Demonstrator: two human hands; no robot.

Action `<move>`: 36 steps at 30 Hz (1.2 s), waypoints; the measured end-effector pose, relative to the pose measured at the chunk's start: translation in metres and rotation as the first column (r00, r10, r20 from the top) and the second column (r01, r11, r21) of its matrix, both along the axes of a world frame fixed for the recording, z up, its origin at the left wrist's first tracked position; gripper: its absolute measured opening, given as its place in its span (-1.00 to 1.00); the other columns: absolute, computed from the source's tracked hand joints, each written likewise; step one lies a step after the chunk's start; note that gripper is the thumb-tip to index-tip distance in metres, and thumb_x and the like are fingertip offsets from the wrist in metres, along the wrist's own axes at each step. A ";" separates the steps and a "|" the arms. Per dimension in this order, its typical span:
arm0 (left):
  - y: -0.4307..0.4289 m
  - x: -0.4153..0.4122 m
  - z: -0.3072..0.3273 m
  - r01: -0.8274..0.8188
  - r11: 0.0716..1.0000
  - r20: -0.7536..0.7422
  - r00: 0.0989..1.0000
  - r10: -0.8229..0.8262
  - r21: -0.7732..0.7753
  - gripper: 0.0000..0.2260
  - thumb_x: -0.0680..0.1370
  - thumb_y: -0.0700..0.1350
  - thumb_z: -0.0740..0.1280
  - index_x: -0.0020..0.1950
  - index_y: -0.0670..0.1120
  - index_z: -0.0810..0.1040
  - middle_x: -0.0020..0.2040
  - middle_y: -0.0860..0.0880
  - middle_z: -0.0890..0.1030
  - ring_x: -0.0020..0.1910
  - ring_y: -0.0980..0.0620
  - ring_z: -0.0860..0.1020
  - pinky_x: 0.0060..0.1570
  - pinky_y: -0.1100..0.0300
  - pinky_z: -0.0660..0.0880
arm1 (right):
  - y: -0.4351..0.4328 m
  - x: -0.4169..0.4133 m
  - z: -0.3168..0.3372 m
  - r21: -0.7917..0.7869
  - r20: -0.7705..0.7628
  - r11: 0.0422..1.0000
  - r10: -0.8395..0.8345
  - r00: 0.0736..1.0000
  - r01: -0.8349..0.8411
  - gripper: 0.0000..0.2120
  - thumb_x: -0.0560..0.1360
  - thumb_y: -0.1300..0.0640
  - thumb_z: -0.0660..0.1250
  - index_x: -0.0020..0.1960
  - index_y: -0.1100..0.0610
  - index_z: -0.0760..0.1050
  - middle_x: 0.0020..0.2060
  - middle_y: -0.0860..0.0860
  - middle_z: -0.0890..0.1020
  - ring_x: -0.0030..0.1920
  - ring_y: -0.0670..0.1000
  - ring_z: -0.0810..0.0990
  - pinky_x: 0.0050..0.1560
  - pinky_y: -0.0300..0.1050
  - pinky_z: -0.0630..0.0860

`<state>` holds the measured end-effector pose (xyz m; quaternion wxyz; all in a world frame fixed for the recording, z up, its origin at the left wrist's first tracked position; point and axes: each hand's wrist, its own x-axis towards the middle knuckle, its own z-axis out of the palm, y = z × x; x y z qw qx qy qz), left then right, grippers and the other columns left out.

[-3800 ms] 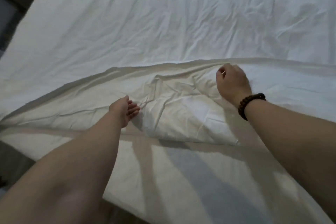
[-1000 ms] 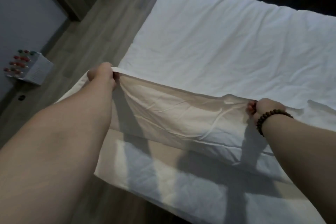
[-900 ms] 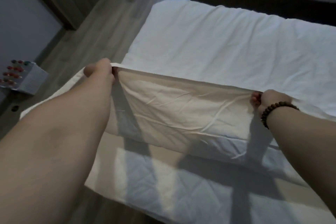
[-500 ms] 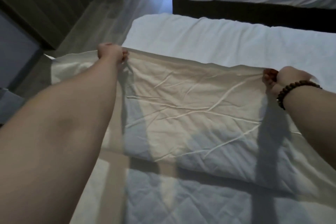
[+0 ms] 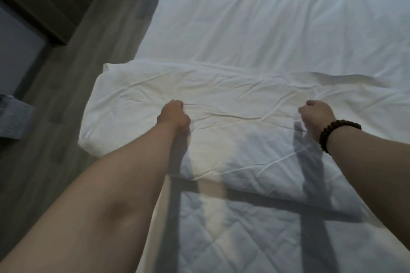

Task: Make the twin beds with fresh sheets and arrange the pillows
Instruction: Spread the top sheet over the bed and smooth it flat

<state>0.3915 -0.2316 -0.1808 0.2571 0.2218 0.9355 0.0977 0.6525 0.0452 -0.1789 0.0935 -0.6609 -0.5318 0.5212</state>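
At frame centre, hands: two (both fisted), left hand (image 5: 174, 115), right hand (image 5: 316, 115), each pinching the sheet (image 5: 233, 95).
Sheet: one, stretching between and beyond the fists.

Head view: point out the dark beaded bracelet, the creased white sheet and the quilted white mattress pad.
dark beaded bracelet (image 5: 346, 122), head view, beads on wrist
creased white sheet (image 5: 221, 93), head view, folded middle
quilted white mattress pad (image 5: 244, 239), head view, bare quilting
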 end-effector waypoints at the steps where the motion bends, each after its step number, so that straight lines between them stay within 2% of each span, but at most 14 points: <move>1: 0.002 0.012 0.006 0.023 0.999 0.029 0.999 -0.022 -0.029 -0.63 0.46 -0.14 0.27 0.26 -0.14 0.51 0.33 -0.19 0.50 0.35 -0.21 0.46 0.34 -0.03 0.43 | -0.001 0.007 0.008 -0.006 0.039 0.999 0.035 0.999 -0.035 -0.61 0.57 0.24 0.21 0.40 0.16 0.44 0.25 0.14 0.53 0.23 0.22 0.55 0.26 0.01 0.50; 3: 0.009 0.042 0.019 0.063 0.997 0.069 0.996 -0.060 -0.040 -0.59 0.50 -0.12 0.26 0.35 -0.13 0.47 0.42 -0.19 0.46 0.40 -0.20 0.43 0.39 -0.02 0.39 | -0.010 0.026 0.039 -0.042 0.118 0.993 0.111 0.987 -0.106 -0.77 0.60 0.31 0.18 0.19 0.28 0.53 0.12 0.19 0.57 0.20 0.21 0.53 0.21 -0.06 0.46; 5: 0.021 0.080 0.036 0.108 0.993 0.087 0.991 -0.104 -0.049 -0.63 0.55 -0.14 0.25 0.36 -0.12 0.49 0.42 -0.18 0.46 0.40 -0.19 0.44 0.39 0.01 0.39 | -0.022 0.056 0.069 -0.104 0.185 0.965 0.256 0.949 -0.241 -0.70 0.63 0.37 0.13 0.29 0.48 0.44 0.26 0.37 0.49 0.33 0.28 0.45 0.35 -0.01 0.38; 6: 0.030 0.099 0.046 0.144 0.988 0.094 0.986 -0.138 -0.053 -0.63 0.57 -0.15 0.24 0.38 -0.13 0.49 0.43 -0.17 0.46 0.40 -0.18 0.44 0.38 0.04 0.37 | -0.025 0.073 0.083 -0.156 0.156 0.963 0.243 0.957 -0.220 -0.66 0.64 0.39 0.10 0.36 0.53 0.35 0.33 0.42 0.42 0.38 0.31 0.41 0.39 0.05 0.34; 8: 0.051 0.143 0.069 0.232 0.971 0.128 0.966 -0.223 -0.060 -0.61 0.59 -0.16 0.22 0.42 -0.15 0.47 0.45 -0.18 0.45 0.43 -0.16 0.42 0.39 0.06 0.35 | -0.035 0.113 0.111 -0.191 0.141 0.950 0.277 0.950 -0.248 -0.65 0.65 0.36 0.10 0.39 0.51 0.33 0.34 0.40 0.43 0.33 0.30 0.46 0.32 0.08 0.43; 10: 0.076 0.186 0.097 0.335 0.939 0.150 0.935 -0.322 -0.074 -0.63 0.60 -0.16 0.21 0.40 -0.16 0.51 0.42 -0.19 0.49 0.40 -0.17 0.44 0.37 0.06 0.38 | -0.036 0.154 0.136 -0.187 0.125 0.969 0.187 0.974 -0.162 -0.71 0.65 0.30 0.13 0.32 0.38 0.43 0.20 0.28 0.54 0.05 0.19 0.59 -0.02 0.05 0.59; 12: 0.101 0.234 0.125 0.430 0.899 0.163 0.895 -0.415 -0.076 -0.67 0.57 -0.15 0.21 0.30 -0.16 0.58 0.32 -0.18 0.57 0.30 -0.18 0.52 0.27 0.05 0.47 | -0.032 0.204 0.158 -0.257 0.090 0.966 0.035 0.995 -0.011 -0.79 0.64 0.25 0.17 0.22 0.26 0.49 0.04 0.14 0.60 -0.18 0.07 0.56 -0.25 -0.05 0.53; 14: 0.128 0.282 0.151 0.519 0.851 0.156 0.849 -0.504 -0.075 -0.71 0.56 -0.14 0.21 0.19 -0.18 0.62 0.21 -0.16 0.62 0.19 -0.17 0.57 0.14 0.08 0.52 | -0.023 0.259 0.182 -0.271 0.073 0.961 -0.031 0.997 0.050 -0.81 0.64 0.23 0.17 0.19 0.24 0.49 -0.05 0.08 0.62 -0.21 0.05 0.56 -0.22 -0.05 0.53; 16: 0.154 0.334 0.172 0.580 0.812 0.148 0.810 -0.567 -0.063 -0.74 0.56 -0.14 0.20 0.09 -0.20 0.63 0.14 -0.16 0.65 0.10 -0.15 0.58 0.06 0.10 0.53 | -0.009 0.320 0.200 -0.260 0.066 0.962 -0.063 0.996 0.078 -0.77 0.65 0.19 0.17 0.25 0.25 0.46 -0.03 0.08 0.63 -0.17 0.06 0.58 -0.21 -0.04 0.56; 18: 0.181 0.386 0.189 0.626 0.778 0.137 0.777 -0.614 -0.063 -0.73 0.58 -0.15 0.19 0.10 -0.21 0.64 0.13 -0.17 0.65 0.10 -0.16 0.59 0.09 0.08 0.54 | 0.006 0.384 0.212 -0.241 0.073 0.963 -0.103 0.992 0.118 -0.73 0.65 0.17 0.18 0.29 0.25 0.45 0.00 0.09 0.63 -0.13 0.08 0.60 -0.23 -0.06 0.58; 21: 0.222 0.466 0.204 0.633 0.772 0.109 0.773 -0.625 -0.060 -0.73 0.61 -0.16 0.21 0.20 -0.17 0.64 0.17 -0.14 0.64 0.16 -0.14 0.60 0.12 0.07 0.52 | 0.035 0.483 0.222 -0.230 0.083 0.962 -0.131 0.988 0.147 -0.71 0.65 0.16 0.16 0.32 0.24 0.42 -0.03 0.10 0.61 -0.14 0.08 0.59 -0.21 -0.03 0.57; 26: 0.276 0.598 0.215 0.635 0.772 0.038 0.772 -0.634 -0.018 -0.75 0.59 -0.20 0.19 0.08 -0.22 0.65 0.13 -0.15 0.65 0.14 -0.12 0.58 0.04 0.19 0.40 | 0.099 0.629 0.230 -0.213 0.079 0.966 -0.130 0.988 0.144 -0.82 0.64 0.24 0.09 0.15 0.18 0.43 -0.15 0.06 0.53 -0.24 0.01 0.48 -0.28 -0.13 0.45; 31: 0.321 0.696 0.219 0.635 0.769 0.042 0.772 -0.634 -0.066 -0.75 0.60 -0.15 0.21 0.08 -0.20 0.66 0.12 -0.15 0.66 0.13 -0.14 0.58 0.09 0.14 0.44 | 0.155 0.734 0.236 -0.212 0.100 0.973 -0.076 0.992 0.096 -0.85 0.62 0.22 0.12 0.05 0.21 0.46 -0.10 0.11 0.56 -0.22 0.06 0.51 -0.29 -0.14 0.46; 36: 0.377 0.736 0.228 0.636 0.766 0.050 0.772 -0.634 -0.093 -0.74 0.59 -0.16 0.21 0.07 -0.20 0.67 0.08 -0.12 0.67 0.11 -0.12 0.59 -0.01 0.21 0.42 | 0.218 0.781 0.240 -0.191 0.156 0.980 -0.029 0.987 0.059 -0.75 0.58 0.23 0.17 0.21 0.26 0.48 0.06 0.20 0.61 -0.07 0.17 0.65 -0.26 -0.09 0.54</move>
